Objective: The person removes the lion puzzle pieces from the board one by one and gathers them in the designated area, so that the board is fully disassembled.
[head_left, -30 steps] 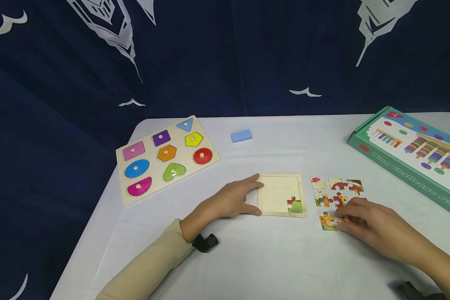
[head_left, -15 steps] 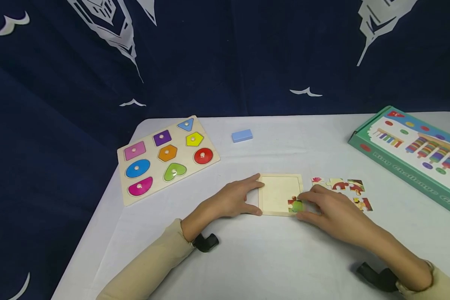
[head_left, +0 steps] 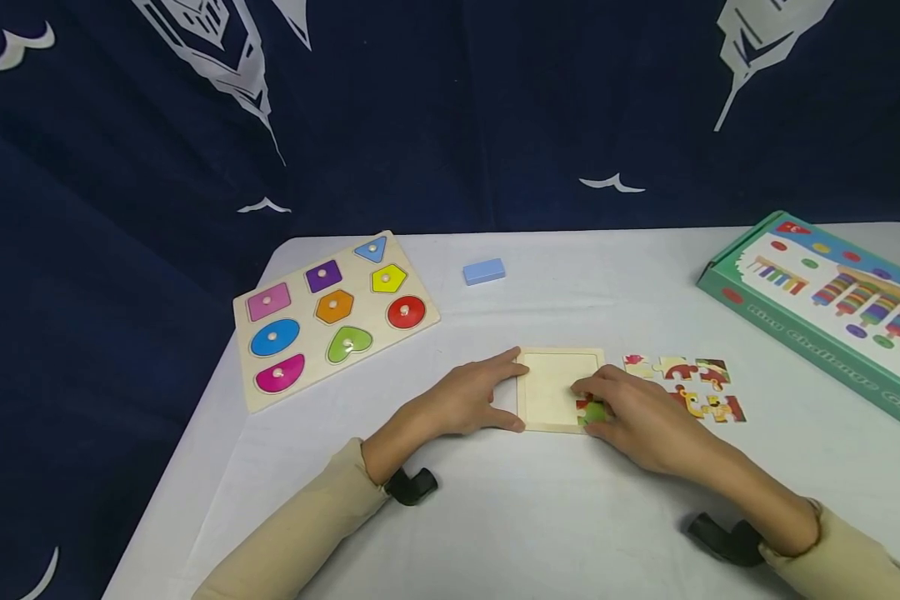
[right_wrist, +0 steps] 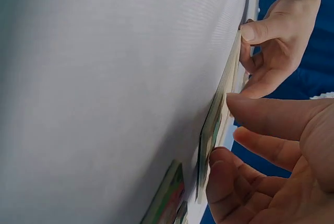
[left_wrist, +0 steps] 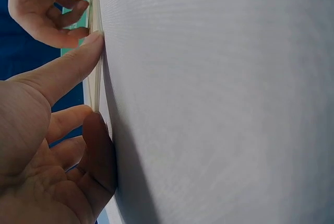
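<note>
A square wooden puzzle tray [head_left: 551,387] lies on the table, with a green and red jigsaw piece [head_left: 592,412] in its lower right corner. My left hand [head_left: 465,396] holds the tray's left side, its thumb at the lower corner and fingers at the upper one. In the left wrist view that thumb [left_wrist: 78,59] presses along the tray edge. From the right, my right hand [head_left: 637,417] reaches over the tray and pinches at the corner piece, thumb at the near rim and index finger over the inside. Its palm side is hidden in the head view.
Several loose jigsaw pieces [head_left: 677,367] lie to the right of the tray, some partly behind my right hand. Far left is a shape board [head_left: 360,300] with coloured knobbed shapes. A blue block [head_left: 483,272] sits near the back edge, and a green game box [head_left: 817,333] stands right.
My right hand has moved left from the loose pieces to the tray's lower right corner, then slightly further over it. My left hand has stayed on the tray's left side.
</note>
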Tool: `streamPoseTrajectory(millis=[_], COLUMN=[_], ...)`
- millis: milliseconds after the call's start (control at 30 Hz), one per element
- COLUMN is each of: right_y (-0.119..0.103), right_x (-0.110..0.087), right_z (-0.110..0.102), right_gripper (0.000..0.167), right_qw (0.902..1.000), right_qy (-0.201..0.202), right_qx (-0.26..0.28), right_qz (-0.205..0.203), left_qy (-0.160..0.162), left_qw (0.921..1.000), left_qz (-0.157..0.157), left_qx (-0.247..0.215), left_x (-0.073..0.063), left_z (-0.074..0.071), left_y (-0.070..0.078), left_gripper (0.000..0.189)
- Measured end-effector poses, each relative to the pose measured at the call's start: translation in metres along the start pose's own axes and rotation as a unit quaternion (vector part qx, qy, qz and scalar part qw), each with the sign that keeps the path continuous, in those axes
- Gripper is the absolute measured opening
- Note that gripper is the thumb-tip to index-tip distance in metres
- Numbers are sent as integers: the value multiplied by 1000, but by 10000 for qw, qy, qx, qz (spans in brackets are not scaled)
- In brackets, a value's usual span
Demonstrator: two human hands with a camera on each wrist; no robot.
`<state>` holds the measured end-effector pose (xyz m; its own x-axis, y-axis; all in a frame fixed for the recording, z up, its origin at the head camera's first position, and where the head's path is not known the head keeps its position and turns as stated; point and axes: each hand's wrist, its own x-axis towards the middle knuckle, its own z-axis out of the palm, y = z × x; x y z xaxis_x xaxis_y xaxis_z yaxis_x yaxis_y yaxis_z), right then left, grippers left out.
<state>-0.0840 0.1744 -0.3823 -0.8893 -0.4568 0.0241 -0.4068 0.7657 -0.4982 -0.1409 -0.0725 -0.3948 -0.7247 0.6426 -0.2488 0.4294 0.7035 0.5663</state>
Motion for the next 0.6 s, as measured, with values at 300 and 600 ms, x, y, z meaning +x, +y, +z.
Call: streamPoseTrajectory(millis=[300,600], right_y=[-1,-2], right_x=[7,6], right_z=[2,2], right_gripper=[39,36], right_qw=[9993,9995], right_qy=[-292,-260], right_qx=[113,6], right_qz=[185,196], left_qy=[-5,-10], left_qw=[10000,10000], left_qz=[23,20], left_qx=[8,10], left_x=[0,-1], left_z=[-1,-1], left_y=[1,0], left_gripper=[72,72])
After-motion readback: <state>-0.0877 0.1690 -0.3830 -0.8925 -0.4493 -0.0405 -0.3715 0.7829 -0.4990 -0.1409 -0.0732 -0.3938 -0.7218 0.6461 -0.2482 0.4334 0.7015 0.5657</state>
